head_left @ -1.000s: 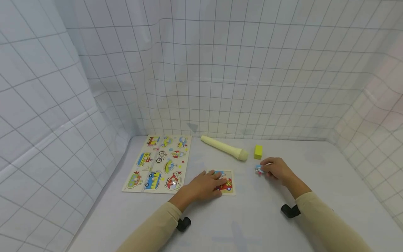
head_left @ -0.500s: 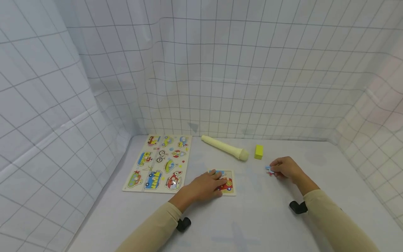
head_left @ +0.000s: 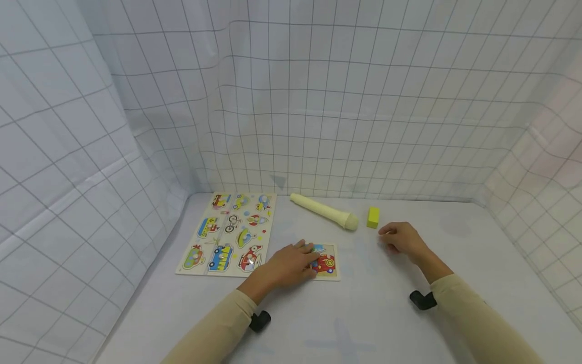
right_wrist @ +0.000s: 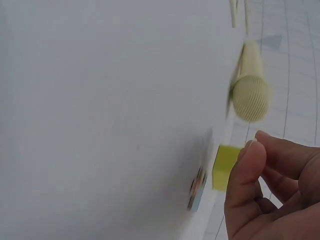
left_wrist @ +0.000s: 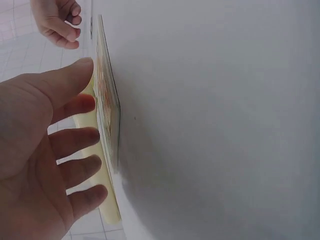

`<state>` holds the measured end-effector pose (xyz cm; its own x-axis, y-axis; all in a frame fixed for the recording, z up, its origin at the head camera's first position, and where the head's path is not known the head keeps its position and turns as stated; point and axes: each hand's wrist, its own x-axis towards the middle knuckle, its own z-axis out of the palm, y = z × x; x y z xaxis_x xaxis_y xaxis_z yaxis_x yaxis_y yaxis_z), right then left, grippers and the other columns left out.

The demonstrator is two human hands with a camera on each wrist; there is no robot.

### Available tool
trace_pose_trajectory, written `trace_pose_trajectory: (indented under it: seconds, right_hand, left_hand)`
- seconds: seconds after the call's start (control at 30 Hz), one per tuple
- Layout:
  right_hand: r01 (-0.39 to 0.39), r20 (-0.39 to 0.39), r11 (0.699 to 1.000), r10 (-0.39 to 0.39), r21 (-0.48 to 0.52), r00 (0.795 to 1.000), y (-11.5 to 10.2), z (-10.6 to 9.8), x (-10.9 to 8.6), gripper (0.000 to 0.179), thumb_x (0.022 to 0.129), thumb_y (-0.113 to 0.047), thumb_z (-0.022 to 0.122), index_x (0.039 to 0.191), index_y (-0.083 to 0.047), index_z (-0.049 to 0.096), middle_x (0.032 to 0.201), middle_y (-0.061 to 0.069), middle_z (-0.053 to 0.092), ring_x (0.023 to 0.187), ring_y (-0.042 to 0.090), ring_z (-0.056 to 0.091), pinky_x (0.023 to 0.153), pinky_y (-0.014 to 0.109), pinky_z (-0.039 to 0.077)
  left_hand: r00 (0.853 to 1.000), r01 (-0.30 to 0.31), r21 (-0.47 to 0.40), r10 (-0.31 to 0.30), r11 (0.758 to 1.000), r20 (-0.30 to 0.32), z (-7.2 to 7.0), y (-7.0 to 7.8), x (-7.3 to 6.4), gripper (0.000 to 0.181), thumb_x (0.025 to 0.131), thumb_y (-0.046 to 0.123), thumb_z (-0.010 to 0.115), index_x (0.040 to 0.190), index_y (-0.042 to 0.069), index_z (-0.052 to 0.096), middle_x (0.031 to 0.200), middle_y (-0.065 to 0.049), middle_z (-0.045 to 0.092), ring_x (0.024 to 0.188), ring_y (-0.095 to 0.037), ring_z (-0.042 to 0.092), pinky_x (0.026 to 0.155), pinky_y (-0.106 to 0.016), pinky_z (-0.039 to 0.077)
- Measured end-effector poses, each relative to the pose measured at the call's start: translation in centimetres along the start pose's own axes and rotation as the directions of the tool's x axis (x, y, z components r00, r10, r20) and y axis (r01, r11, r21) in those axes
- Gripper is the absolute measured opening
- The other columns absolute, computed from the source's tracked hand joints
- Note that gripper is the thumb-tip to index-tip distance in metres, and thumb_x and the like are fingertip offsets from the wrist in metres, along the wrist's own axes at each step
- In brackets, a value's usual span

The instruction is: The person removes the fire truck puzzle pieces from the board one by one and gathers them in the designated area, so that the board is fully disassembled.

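In the head view, my left hand (head_left: 291, 265) rests with spread fingers over the left part of a small wooden puzzle (head_left: 328, 263) showing a red vehicle. The left wrist view shows those fingers along the puzzle's edge (left_wrist: 112, 120). My right hand (head_left: 402, 238) is just above the table, loosely curled, with thumb and forefinger near each other and nothing seen between them. Below it, in the right wrist view, a small puzzle piece (right_wrist: 197, 190) with a blue side lies on the table. My right hand hides that piece in the head view.
A yellow block (head_left: 373, 217) stands just beyond my right hand. Farther left lies a cream toy microphone (head_left: 324, 211). A large vehicle puzzle board (head_left: 227, 235) occupies the table's left side. A white gridded curtain (head_left: 318, 111) encloses the back and sides.
My right hand carried the puzzle piece a little to the right, then let go of it and moved slightly back to the left. My left hand stays on the small puzzle.
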<state>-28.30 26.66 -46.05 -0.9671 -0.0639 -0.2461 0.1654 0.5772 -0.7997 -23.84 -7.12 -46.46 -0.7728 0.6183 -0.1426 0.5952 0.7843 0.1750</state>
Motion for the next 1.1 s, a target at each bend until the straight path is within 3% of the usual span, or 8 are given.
trace_pose_trajectory:
  seconds: [0.23, 0.43, 0.6, 0.8, 1.1]
  right_hand:
    - [0.012, 0.159, 0.995, -0.028, 0.103, 0.987, -3.2, 5.1, -0.6, 0.025, 0.098, -0.013, 0.067, 0.118, 0.001, 0.068, 0.085, 0.008, 0.061, 0.068, 0.015, 0.056, 0.061, 0.025, 0.053]
    - [0.07, 0.222, 0.99, -0.096, 0.124, 0.97, -4.3, 8.0, -0.9, 0.02, 0.094, -0.01, 0.069, 0.112, 0.0, 0.071, 0.081, 0.007, 0.061, 0.063, 0.016, 0.055, 0.057, 0.026, 0.051]
    - [0.114, 0.246, 0.99, -0.131, 0.083, 0.96, -4.4, 8.9, -0.7, 0.018, 0.094, -0.011, 0.068, 0.109, -0.001, 0.072, 0.074, 0.005, 0.059, 0.055, 0.014, 0.05, 0.052, 0.025, 0.044]
    - [0.149, 0.253, 0.989, -0.15, 0.021, 0.956, -4.5, 9.1, -0.8, 0.015, 0.095, -0.01, 0.066, 0.107, -0.004, 0.072, 0.066, 0.003, 0.055, 0.048, 0.013, 0.045, 0.049, 0.024, 0.037]
    - [0.183, 0.229, 0.981, -0.165, -0.059, 0.959, -4.6, 9.7, -0.8, 0.008, 0.092, -0.008, 0.07, 0.099, -0.007, 0.073, 0.076, 0.001, 0.061, 0.054, 0.012, 0.048, 0.05, 0.025, 0.04]
  left_hand:
    - [0.996, 0.076, 0.025, -0.074, 0.997, -0.057, 0.5, -0.4, 0.8, 0.053, 0.102, 0.048, 0.058, 0.146, 0.019, 0.058, 0.157, -0.008, 0.047, 0.149, -0.034, 0.037, 0.116, -0.055, 0.037]
    - [0.998, 0.054, 0.015, -0.053, 0.998, -0.037, 0.4, 0.4, 1.1, 0.052, 0.101, 0.044, 0.058, 0.148, 0.02, 0.056, 0.159, -0.006, 0.045, 0.148, -0.033, 0.038, 0.114, -0.056, 0.038]
    - [0.998, 0.056, 0.026, -0.055, 0.998, -0.018, 0.1, 0.8, 0.9, 0.053, 0.102, 0.044, 0.058, 0.149, 0.019, 0.055, 0.159, -0.004, 0.045, 0.148, -0.032, 0.039, 0.114, -0.056, 0.038]
    - [0.995, 0.075, 0.066, -0.07, 0.995, -0.071, 0.2, 1.1, 1.2, 0.048, 0.102, 0.044, 0.058, 0.142, 0.017, 0.06, 0.154, -0.004, 0.051, 0.144, -0.031, 0.044, 0.11, -0.058, 0.042]
    - [0.987, 0.142, 0.09, -0.135, 0.986, -0.083, 0.2, 1.6, 1.7, 0.051, 0.101, 0.05, 0.059, 0.14, 0.017, 0.06, 0.151, -0.005, 0.054, 0.143, -0.034, 0.045, 0.11, -0.063, 0.039]
